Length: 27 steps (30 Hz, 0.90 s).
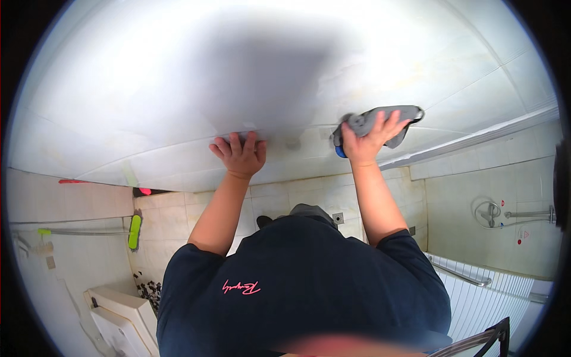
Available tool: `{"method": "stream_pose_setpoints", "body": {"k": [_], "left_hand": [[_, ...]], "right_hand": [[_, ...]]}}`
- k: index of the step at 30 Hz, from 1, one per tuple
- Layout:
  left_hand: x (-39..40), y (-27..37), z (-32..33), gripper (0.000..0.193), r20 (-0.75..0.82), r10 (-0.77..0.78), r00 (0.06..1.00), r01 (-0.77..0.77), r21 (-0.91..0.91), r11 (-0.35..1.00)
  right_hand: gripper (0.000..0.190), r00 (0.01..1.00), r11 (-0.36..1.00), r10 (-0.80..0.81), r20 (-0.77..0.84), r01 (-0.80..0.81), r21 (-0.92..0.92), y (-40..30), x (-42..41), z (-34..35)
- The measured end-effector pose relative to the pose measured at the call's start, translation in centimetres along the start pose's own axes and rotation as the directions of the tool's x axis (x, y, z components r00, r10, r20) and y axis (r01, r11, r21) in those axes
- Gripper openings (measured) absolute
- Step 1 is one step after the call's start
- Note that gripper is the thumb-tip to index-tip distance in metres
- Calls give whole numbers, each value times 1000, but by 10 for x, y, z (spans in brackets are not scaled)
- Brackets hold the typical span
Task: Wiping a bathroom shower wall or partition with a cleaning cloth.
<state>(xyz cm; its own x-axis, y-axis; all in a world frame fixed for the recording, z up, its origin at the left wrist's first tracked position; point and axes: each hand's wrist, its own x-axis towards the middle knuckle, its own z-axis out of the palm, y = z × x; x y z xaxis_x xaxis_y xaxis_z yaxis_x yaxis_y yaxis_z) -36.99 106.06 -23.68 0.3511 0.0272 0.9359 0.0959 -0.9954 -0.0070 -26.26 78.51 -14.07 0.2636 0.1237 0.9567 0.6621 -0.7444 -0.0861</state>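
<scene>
Pale, glossy wall tiles [178, 102] rise in front of me, with a soft dark shadow across their middle. My right hand [370, 138] presses a bunched grey cloth [388, 120] against the tiles; its fingers are spread over the cloth, and a small blue part [340, 151] shows below the palm. To the left, my left hand [241, 154] rests on the wall near a tile joint, fingers apart and holding nothing. Faint yellowish marks show on the tiles above the cloth.
A green-headed brush [134, 232] with a long handle is at the left. Below it stands a white toilet [120, 321]. A shower mixer with hose [490, 213] is on the right wall, above a metal grab rail [464, 273]. A floor drain [338, 218] lies behind me.
</scene>
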Motion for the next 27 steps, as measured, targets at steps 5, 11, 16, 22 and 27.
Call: {"method": "stream_pose_setpoints", "body": {"k": [5, 11, 16, 22, 27], "left_hand": [[8, 5, 3, 63, -25, 14, 1000, -14, -17, 1000], [9, 8, -8, 71, 31, 19, 999, -19, 26, 999], [-7, 8, -11, 68, 34, -61, 998, 59, 54, 997], [-39, 33, -12, 74, 170, -157, 973, 150, 51, 987], [-52, 47, -17, 76, 209, -222, 952, 225, 11, 974]], "right_hand": [[76, 997, 999, -31, 69, 30, 16, -17, -41, 15], [49, 794, 953, -302, 528, 260, 154, -27, -126, 5], [47, 813, 908, -419, 405, 358, 219, -13, -70, -4], [46, 934, 963, -264, 241, 240, 125, -46, -23, -7], [52, 638, 839, -544, 545, 422, 344, -51, -60, -4]]}}
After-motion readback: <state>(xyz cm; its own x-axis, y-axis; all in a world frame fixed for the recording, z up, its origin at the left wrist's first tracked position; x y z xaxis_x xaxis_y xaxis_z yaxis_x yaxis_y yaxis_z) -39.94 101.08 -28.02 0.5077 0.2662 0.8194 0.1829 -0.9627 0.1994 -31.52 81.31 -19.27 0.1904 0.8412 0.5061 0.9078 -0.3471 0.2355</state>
